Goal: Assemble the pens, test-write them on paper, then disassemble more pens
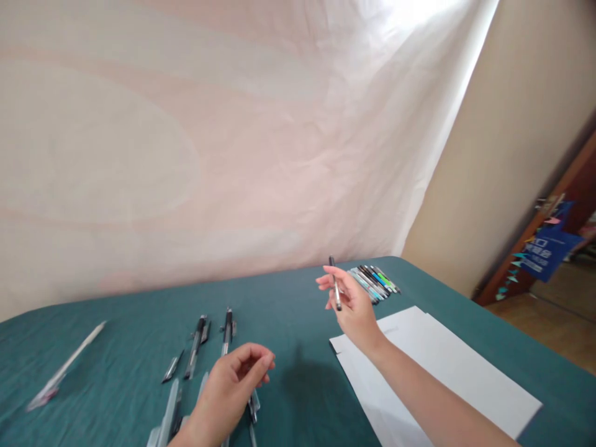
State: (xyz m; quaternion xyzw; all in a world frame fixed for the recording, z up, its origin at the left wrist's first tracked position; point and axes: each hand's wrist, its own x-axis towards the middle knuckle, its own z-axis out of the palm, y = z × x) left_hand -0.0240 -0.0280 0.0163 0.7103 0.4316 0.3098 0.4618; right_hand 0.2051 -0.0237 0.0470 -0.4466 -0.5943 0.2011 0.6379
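My right hand (354, 305) is raised above the teal tablecloth (288, 310) and pinches a dark pen (334, 282) upright between its fingers. My left hand (233, 388) hovers low at the front, fingers curled loosely toward the thumb, with nothing visible in them. Beneath and beside it lie several black and clear pens (226, 329) and pen parts (173, 367). White paper sheets (437, 366) lie under my right forearm.
A row of several coloured pens (375, 280) lies at the far side of the table. A white pen (67, 365) lies alone at the far left. A white cloth backdrop (233, 143) hangs behind; a doorway with a blue sign (549, 251) is at right.
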